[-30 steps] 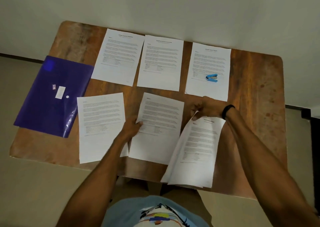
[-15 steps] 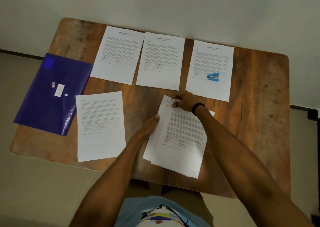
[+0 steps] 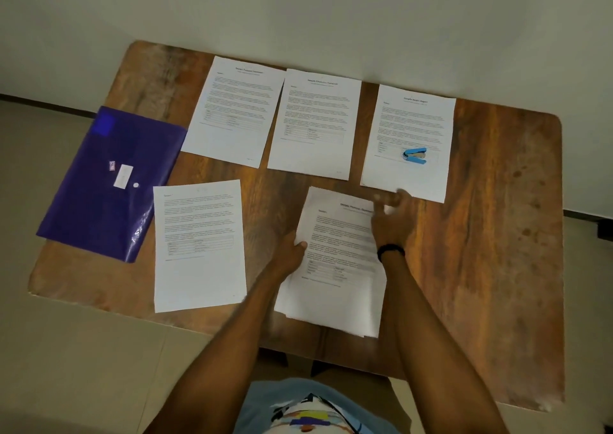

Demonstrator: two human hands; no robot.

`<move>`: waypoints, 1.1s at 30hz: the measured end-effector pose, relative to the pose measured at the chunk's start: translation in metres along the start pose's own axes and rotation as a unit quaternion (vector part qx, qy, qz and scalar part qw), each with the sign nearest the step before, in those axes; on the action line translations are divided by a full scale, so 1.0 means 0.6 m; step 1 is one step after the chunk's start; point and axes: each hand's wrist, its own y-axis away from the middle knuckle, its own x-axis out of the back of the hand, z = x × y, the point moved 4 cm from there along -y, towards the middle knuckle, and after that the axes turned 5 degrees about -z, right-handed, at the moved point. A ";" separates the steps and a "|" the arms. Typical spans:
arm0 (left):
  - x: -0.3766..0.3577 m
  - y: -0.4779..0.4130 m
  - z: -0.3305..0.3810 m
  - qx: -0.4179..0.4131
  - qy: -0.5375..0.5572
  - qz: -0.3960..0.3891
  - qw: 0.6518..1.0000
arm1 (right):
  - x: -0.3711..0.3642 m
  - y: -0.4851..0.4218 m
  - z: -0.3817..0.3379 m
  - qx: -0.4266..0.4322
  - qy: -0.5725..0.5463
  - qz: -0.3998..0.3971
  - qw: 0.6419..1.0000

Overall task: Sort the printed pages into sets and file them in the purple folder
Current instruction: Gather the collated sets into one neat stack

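Note:
A stack of printed pages [image 3: 338, 268] lies at the front middle of the wooden table [image 3: 497, 234]. My left hand [image 3: 292, 254] grips the stack's left edge, thumb on top. My right hand [image 3: 391, 214], blurred, rests with fingers spread on the stack's top right corner. Single pages lie at the back left [image 3: 235, 112], back middle [image 3: 315, 125], back right [image 3: 411, 125] and front left [image 3: 199, 244]. The purple folder [image 3: 99, 181] lies closed at the table's left edge.
A small blue stapler [image 3: 414, 156] sits on the back right page. The folder overhangs the table's left edge. Bare wood shows on the table's right side. A pale wall stands right behind the table.
My right hand laid its pages on the middle front page, making one stack, then slid to its top right corner. My left hand stayed at the stack's left edge.

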 end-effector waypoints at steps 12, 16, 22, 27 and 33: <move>0.039 -0.121 -0.112 -0.005 0.078 0.001 0.997 | -0.049 0.108 0.072 -0.122 -0.191 -0.106 0.968; 0.047 -0.095 -0.101 -0.026 0.043 0.021 0.999 | -0.037 0.109 0.092 -0.199 -0.258 -0.202 0.924; 0.032 -0.042 -0.052 -0.095 0.103 0.008 0.990 | -0.046 0.138 0.088 -0.201 -0.337 -0.329 0.859; 0.066 -0.043 -0.089 -0.027 0.094 0.019 0.995 | -0.036 0.146 0.094 -0.153 -0.303 -0.329 0.881; 0.201 -0.019 -0.170 0.038 -0.223 0.323 0.919 | 0.031 0.148 0.090 -0.155 -0.327 -0.352 0.863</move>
